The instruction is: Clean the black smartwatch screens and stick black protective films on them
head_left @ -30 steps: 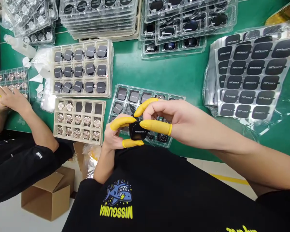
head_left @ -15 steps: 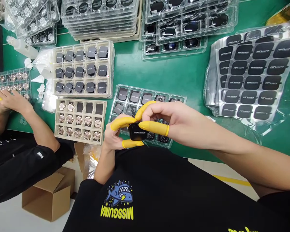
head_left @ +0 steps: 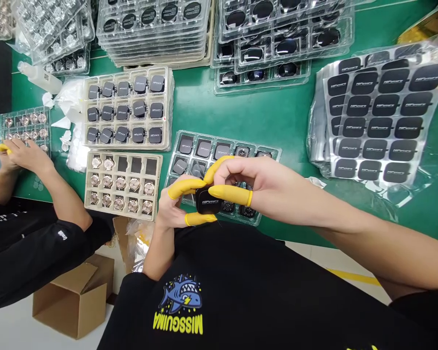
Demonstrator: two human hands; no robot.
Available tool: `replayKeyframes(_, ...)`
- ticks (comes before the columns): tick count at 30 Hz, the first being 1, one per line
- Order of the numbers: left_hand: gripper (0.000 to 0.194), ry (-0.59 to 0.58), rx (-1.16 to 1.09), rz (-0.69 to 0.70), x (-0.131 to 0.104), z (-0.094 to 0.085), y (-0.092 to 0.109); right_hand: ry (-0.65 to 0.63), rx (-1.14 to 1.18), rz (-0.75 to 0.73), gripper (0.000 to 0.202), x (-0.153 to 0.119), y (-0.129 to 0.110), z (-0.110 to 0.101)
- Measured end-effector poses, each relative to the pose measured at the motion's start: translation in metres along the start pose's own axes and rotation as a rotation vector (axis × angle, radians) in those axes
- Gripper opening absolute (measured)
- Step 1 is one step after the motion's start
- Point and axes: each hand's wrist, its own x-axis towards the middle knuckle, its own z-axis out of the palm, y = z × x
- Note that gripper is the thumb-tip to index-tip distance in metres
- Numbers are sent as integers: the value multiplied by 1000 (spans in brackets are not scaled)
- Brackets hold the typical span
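Note:
A black square smartwatch case (head_left: 209, 201) with "HiFuture" lettering faces up in front of my chest. My left hand (head_left: 177, 201) is closed on it, with yellow-cotted fingers along its upper and lower edges. From the other side, my right hand (head_left: 241, 182) grips its top right corner between cotted thumb and index finger. Whether a thin film lies between those fingertips is hidden. Beneath both hands is a clear plastic tray (head_left: 175, 141) of similar square watch cases, some lettered side up, others showing their round sensor backs.
Sheets of lettered black square stickers (head_left: 381, 104) lie at the right. To the left are a stacked tray of square watches (head_left: 128, 99) and a tray of rose-gold round watches (head_left: 120, 197). Trays of round parts (head_left: 288, 46) stand behind. A co-worker's hands (head_left: 29, 158) work at far left.
The whole view has shifted slightly downward in the picture. Both hands keep nearly the same hold on the watch case, and a dark sliver above the fingertips no longer stands out.

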Motion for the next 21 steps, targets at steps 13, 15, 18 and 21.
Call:
replayKeyframes(13, 84, -2, 16, -29, -3, -3, -1, -1, -9, -23, 39, 2, 2, 1)
replayKeyframes(15, 88, -4, 23, -45, -5, -4, -1, 0, -5, -22, 39, 2, 2, 2)
replayKeyframes(18, 89, -6, 31, -52, -6, -4, -2, -4, -4, -15, 40, 2, 4, 2)
replayKeyframes(21, 86, -4, 21, -34, -5, -4, -3, -4, -12, -17, 40, 1, 5, 3)
